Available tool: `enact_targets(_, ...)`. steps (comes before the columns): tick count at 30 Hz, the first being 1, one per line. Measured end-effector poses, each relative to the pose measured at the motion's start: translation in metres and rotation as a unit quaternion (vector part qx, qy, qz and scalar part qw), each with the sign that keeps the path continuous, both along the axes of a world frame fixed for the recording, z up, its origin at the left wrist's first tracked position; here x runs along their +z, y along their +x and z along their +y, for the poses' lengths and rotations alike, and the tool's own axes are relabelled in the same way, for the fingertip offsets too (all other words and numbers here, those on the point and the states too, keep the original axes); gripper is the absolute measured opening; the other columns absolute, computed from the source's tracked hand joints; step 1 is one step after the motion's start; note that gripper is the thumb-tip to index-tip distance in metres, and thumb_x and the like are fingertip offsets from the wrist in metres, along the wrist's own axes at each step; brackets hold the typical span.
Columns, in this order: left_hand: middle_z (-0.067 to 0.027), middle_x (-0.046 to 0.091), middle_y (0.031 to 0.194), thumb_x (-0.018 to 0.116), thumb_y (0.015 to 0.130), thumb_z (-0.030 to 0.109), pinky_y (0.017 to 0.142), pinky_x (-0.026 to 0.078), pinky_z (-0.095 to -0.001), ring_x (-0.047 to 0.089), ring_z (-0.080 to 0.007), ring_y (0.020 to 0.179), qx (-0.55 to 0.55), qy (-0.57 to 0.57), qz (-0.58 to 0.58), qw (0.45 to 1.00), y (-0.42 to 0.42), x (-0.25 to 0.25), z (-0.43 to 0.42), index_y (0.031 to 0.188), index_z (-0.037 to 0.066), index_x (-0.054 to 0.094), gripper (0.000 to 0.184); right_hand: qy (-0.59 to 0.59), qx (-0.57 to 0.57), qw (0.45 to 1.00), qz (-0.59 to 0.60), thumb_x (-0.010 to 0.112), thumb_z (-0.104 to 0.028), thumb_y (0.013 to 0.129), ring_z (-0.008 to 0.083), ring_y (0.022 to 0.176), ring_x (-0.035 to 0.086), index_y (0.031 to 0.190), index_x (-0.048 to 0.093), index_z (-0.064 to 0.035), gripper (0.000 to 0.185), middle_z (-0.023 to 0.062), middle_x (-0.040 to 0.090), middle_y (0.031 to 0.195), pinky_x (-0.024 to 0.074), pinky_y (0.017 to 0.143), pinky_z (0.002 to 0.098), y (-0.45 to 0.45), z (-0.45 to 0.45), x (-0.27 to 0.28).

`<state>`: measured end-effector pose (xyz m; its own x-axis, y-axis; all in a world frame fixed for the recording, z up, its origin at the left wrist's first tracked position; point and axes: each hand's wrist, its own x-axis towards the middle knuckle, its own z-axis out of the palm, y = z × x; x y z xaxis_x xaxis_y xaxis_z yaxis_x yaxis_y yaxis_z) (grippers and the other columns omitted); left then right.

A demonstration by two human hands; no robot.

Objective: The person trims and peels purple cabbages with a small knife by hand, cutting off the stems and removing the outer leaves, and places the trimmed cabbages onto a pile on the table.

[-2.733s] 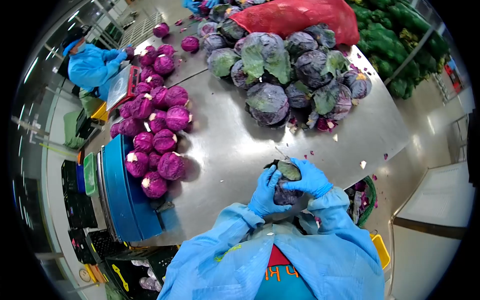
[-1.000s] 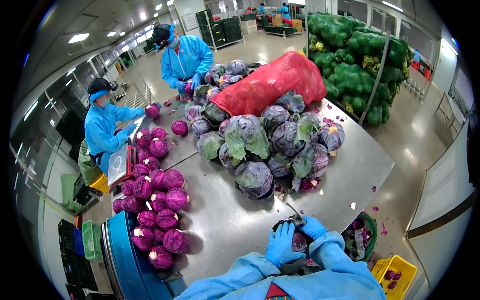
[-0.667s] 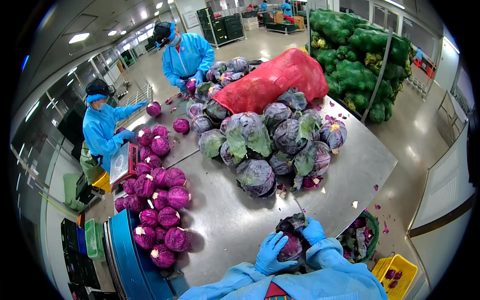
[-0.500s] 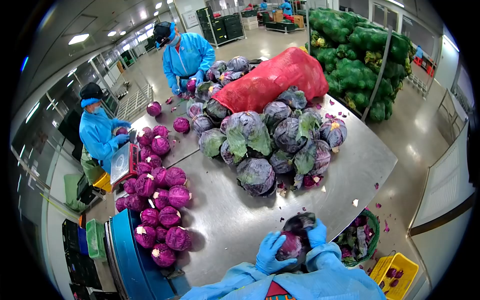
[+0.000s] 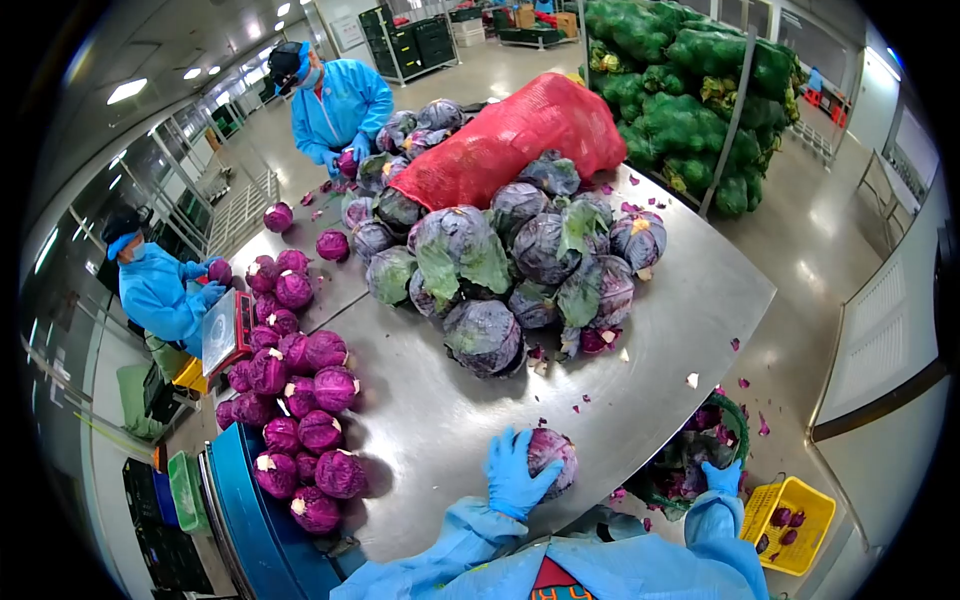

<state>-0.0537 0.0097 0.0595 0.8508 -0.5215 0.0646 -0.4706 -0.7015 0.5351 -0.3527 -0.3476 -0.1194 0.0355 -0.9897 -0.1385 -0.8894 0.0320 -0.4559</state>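
My left hand (image 5: 515, 474), in a blue glove, is closed round the side of a red cabbage (image 5: 552, 461) resting on the steel table near my body. The cabbage's visible side is purple with pale veins. Off the table's right edge, my right hand (image 5: 722, 477) reaches over a green basket (image 5: 741, 428) of dark outer leaves. Its gloved fingers are apart, and I see nothing held in them. Dark leaves (image 5: 690, 458) lie just left of that hand.
Untrimmed cabbages (image 5: 484, 338) and a red mesh sack (image 5: 520, 140) cover the table's far side. Trimmed purple cabbages (image 5: 340, 473) line the left, beside a scale (image 5: 228, 330). Two co-workers in blue stand beyond. A yellow crate (image 5: 800, 545) sits on the floor at right.
My right hand has left the cabbage and moved right, over the basket. The dark outer leaf is off the cabbage. My left hand still holds the cabbage, and the view has shifted slightly.
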Motion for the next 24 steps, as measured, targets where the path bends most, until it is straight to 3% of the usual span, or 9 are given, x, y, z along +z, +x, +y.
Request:
enact_targets(5,-0.0232,0.044,0.135,0.061,0.078,0.054,0.101,0.029,-0.0639,0.036,-0.0415,0.131,-0.04,0.2,-0.018,0.979,-0.006,0.003,-0.033,0.127,0.009,0.052,0.067,-0.065,0.181,0.95,-0.246,0.047,0.006,0.082,0.0274,0.107,0.058,0.14,0.042,-0.0034,0.059,0.0181,0.058,0.12,0.0441,0.095,0.0352,0.036,-0.001,-0.009)
enact_targets(8,-0.0227,0.045,0.135,0.062,0.076,0.059,0.103,0.028,-0.0611,0.034,-0.0419,0.132,-0.02,0.214,-0.033,0.976,-0.011,0.014,-0.052,0.127,0.006,0.051,0.075,-0.065,0.274,0.942,-0.181,0.048,0.0,0.083,0.0218,0.082,0.057,0.14,0.046,-0.0118,0.059,0.0102,0.057,0.093,0.0469,0.078,0.0348,0.086,0.042,0.059)
enact_targets(10,-0.0199,0.043,0.137,0.065,0.071,0.064,0.102,0.028,-0.0614,0.035,-0.0403,0.131,-0.036,0.204,-0.038,0.977,-0.007,0.013,-0.054,0.128,0.004,0.049,0.084,-0.074,0.272,0.957,-0.068,0.05,-0.001,0.083,0.0233,0.081,0.057,0.138,0.049,-0.0147,0.056,0.0108,0.056,0.093,0.047,0.077,0.0353,0.092,0.048,0.032)
enact_targets(14,-0.0221,0.042,0.137,0.069,0.06,0.074,0.102,0.029,-0.0593,0.034,-0.0414,0.132,-0.064,0.19,-0.025,0.979,-0.003,0.023,-0.045,0.13,0.005,0.047,0.101,-0.089,0.159,0.956,-0.23,0.054,-0.011,0.09,0.0196,0.074,0.057,0.128,0.054,-0.0073,0.039,0.0086,0.056,0.085,0.0499,0.065,0.0344,0.058,0.03,-0.118)
enact_targets(15,-0.022,0.042,0.137,0.072,0.058,0.072,0.102,0.031,-0.0587,0.035,-0.0412,0.131,-0.059,0.201,-0.009,0.978,-0.003,0.025,-0.042,0.131,0.005,0.046,0.102,0.025,0.037,0.957,-0.286,0.054,-0.012,0.09,0.0176,0.066,0.055,0.125,0.055,-0.0076,0.035,0.0073,0.056,0.082,0.0477,0.057,0.0322,0.061,0.04,-0.092)
enact_targets(17,-0.0218,0.042,0.136,0.076,0.054,0.069,0.1,0.034,-0.0574,0.037,-0.0409,0.129,-0.05,0.221,0.02,0.974,-0.002,0.028,-0.034,0.131,0.005,0.045,0.106,0.146,-0.174,0.85,-0.475,0.056,-0.013,0.089,0.0136,0.05,0.047,0.115,0.058,-0.0101,0.027,0.0058,0.054,0.077,0.0377,0.039,0.0255,0.06,0.05,-0.092)
enact_targets(20,-0.0227,0.044,0.132,0.08,0.053,0.063,0.099,0.038,-0.0517,0.042,-0.0407,0.123,-0.023,0.192,0.069,0.979,0.007,0.029,-0.024,0.13,0.004,0.046,0.103,0.159,-0.3,0.765,-0.547,0.056,-0.015,0.088,0.0154,0.05,0.048,0.11,0.057,-0.0084,0.023,0.0071,0.056,0.079,0.0384,0.04,0.0281,0.047,0.038,-0.143)
enact_targets(22,-0.0246,0.045,0.128,0.081,0.052,0.059,0.099,0.04,-0.0477,0.046,-0.0416,0.117,-0.017,0.152,0.129,0.98,0.021,0.027,-0.019,0.128,0.004,0.047,0.1,0.156,-0.336,0.8,-0.473,0.056,-0.017,0.088,0.0162,0.051,0.049,0.109,0.057,-0.0059,0.023,0.0083,0.058,0.081,0.0388,0.041,0.0306,0.055,0.037,-0.157)
enact_targets(24,-0.0259,0.045,0.127,0.081,0.052,0.058,0.099,0.039,-0.0502,0.046,-0.0418,0.116,-0.022,0.095,0.103,0.99,0.028,0.008,-0.005,0.127,0.006,0.049,0.097,0.129,-0.215,0.903,-0.349,0.052,-0.025,0.092,0.0231,0.051,0.054,0.096,0.06,-0.0004,0.027,0.0143,0.062,0.074,0.0433,0.045,0.0349,0.016,0.014,-0.283)
